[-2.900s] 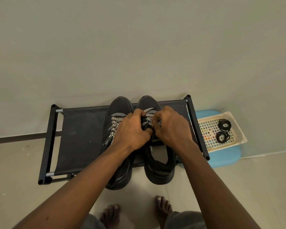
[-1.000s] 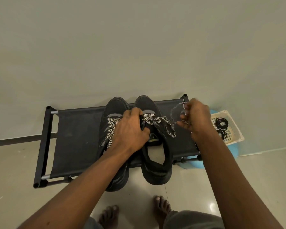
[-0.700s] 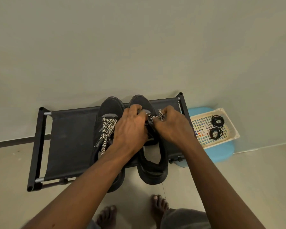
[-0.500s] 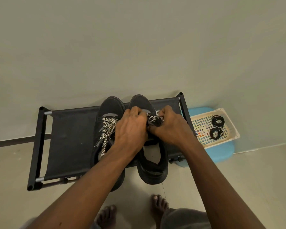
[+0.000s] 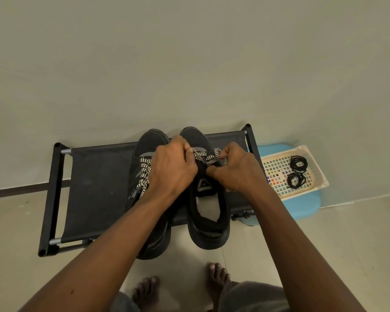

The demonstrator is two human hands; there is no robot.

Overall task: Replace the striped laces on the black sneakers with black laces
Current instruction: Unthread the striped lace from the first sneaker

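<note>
left hand [image 5: 173, 170]: fingers are curled down over the laced front of the sneaker [image 5: 212, 239], and the upper is gripped there, knuckles up. Fingertips are hidden by the hand itself.
right hand [image 5: 236, 171]: thumb and forefinger are pinched on the striped lace [image 5: 209, 157], just beside the left hand. The other fingers are curled in.
striped lace: seen between the two hands, crossed over the top rows, with a loose bit raised at the right thumb. How many rows are threaded cannot be told, as they are covered by the hands.
sneaker: black, toe pointed away from the hands, heel hung past the near edge of the rack [image 5: 95, 188]. Tongue and opening are exposed just behind the hands.
second sneaker [image 5: 150, 140]: black, just beside the first, partly covered by the left wrist and forearm.
second striped lace [image 5: 144, 174]: laced up that shoe's front, seen just left of the left hand.
rack: black fabric shelf on a black tube frame under both sneakers, mostly left of the hands.
basket [image 5: 277, 164]: cream mesh, right of the right hand and well apart from it, set on a blue stool [image 5: 306, 206].
black laces [image 5: 298, 164]: two coiled bundles laid in the basket, near each other, not touched by either hand.
feet [image 5: 216, 275]: bare, on the floor below the forearms.
</note>
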